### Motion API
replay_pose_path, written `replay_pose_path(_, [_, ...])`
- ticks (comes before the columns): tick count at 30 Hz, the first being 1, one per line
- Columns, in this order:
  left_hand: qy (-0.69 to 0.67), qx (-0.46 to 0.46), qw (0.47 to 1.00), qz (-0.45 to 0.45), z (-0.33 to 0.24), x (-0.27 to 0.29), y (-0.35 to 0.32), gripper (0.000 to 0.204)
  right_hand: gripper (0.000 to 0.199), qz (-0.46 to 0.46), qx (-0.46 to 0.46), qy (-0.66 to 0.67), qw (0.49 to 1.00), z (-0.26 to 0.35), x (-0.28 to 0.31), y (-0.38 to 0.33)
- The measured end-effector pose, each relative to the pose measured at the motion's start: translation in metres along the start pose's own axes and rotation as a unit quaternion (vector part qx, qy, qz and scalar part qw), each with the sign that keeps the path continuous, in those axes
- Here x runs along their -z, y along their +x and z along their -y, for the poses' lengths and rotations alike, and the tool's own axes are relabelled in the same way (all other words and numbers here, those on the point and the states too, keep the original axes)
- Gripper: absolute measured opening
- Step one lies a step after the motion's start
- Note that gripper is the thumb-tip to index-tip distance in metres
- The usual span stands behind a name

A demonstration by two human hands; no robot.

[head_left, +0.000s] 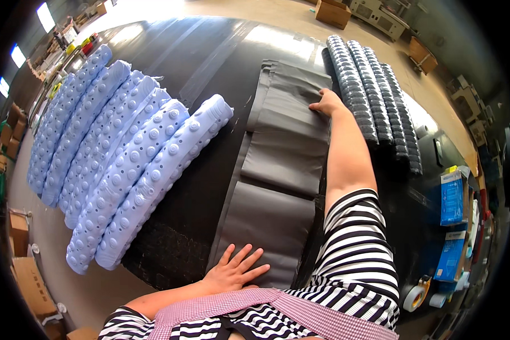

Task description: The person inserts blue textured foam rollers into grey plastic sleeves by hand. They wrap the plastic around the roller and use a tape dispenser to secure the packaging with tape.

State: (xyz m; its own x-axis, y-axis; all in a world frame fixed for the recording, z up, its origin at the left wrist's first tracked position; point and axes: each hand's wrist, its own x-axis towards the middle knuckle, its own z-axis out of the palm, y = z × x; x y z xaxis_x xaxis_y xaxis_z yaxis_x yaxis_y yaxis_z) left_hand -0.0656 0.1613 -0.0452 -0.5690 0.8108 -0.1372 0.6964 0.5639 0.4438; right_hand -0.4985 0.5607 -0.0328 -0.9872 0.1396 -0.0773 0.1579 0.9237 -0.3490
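A long strip of dark grey, smooth sheet material [280, 153] lies lengthwise on the black table [209, 54], creased across in places. Its far end shows layered edges. My left hand [235, 269] lies flat on its near end, fingers spread. At the far right edge, my right hand [327, 103] rests on the sheet with the thumb and a finger apart; its other fingers are hidden. Left of the strip lie several rolled light blue mats [158, 178] with round raised bumps. Beyond my right forearm are several rolled black bumpy mats [354, 90], side by side.
Blue boxes [451, 198] stand at the table's right side, with rolls of tape [415, 297] nearer me. Cardboard boxes [31, 286] are on the floor at left, and another carton [332, 13] sits beyond the far edge. Machines [378, 17] stand farther back.
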Motion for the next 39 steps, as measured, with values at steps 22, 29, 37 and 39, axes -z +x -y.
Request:
replay_pose_path(22, [0.093,0.020,0.990,0.109,-0.003,0.025,-0.008,0.059,0.025,0.244,0.355,0.183,0.884,0.076,-0.004,-0.473])
replay_pose_path(29, [0.122,0.199,0.943,-0.237,0.102,0.072,-0.118,0.074,0.037,0.276,0.275,0.085,0.917,0.104,0.011,-0.543])
replay_pose_path(37, [0.439,0.293,0.826,-0.196,0.197,0.070,-0.140,0.099,0.046,0.068,0.223,0.037,0.972,0.165,-0.054,-0.612])
replay_pose_path(39, [0.385,0.300,0.863,-0.131,0.201,0.093,-0.130,0.105,0.042,0.020,0.177,0.065,0.982,0.171,-0.069,-0.619])
